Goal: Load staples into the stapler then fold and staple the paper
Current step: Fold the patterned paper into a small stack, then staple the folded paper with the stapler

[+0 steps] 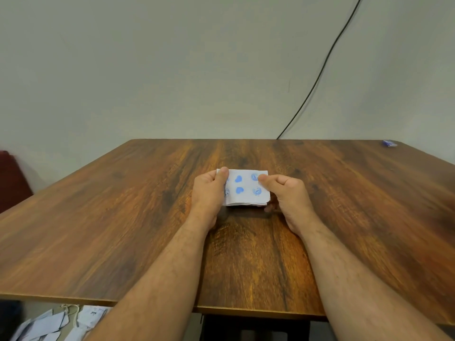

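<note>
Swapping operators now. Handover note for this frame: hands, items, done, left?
Left hand: grip shut on the paper, thumb on its far left corner.
Right hand: grip shut on the paper's right edge.
Paper: folded, blue stamps up, held just over the table at centre.
Small blue box: far right corner.
Stapler: not in view.
Done: paper looks folded.
Left: staple it; stapler loading can't be confirmed.

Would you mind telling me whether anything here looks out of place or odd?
No stapler is in view. Both hands, left hand and right hand, hold the folded paper. Folded papers lie scattered on the floor below the table.
</note>
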Motion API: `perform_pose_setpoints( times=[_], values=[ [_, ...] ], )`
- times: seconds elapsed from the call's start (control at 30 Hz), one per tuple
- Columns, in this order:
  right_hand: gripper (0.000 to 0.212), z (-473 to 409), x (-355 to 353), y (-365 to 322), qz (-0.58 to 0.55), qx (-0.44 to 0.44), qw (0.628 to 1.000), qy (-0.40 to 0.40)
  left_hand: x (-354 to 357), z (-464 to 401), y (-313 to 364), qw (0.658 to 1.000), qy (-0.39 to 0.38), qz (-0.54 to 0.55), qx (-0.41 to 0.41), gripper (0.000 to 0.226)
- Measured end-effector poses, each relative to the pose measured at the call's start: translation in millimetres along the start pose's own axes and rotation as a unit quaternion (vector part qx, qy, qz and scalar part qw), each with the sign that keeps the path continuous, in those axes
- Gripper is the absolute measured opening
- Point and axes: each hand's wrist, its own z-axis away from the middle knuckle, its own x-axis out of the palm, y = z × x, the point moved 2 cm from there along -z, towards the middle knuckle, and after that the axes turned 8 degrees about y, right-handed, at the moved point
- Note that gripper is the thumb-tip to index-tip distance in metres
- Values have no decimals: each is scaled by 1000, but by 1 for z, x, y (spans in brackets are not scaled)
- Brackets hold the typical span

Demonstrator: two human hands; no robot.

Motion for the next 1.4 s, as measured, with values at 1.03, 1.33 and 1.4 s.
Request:
perform_pose_setpoints(
  times=[1.03,1.33,1.4],
  values=[
    [23,-10,0,3,-42,26,997,65,3,-23,-15,994,-32,101,-39,24],
    [5,3,11,0,270,-219,935,65,-3,-19,-6,987,58,148,-32,26],
    [16,5,15,1,339,-257,904,36,-3,-18,-6,987,65,144,-30,24]
  ],
)
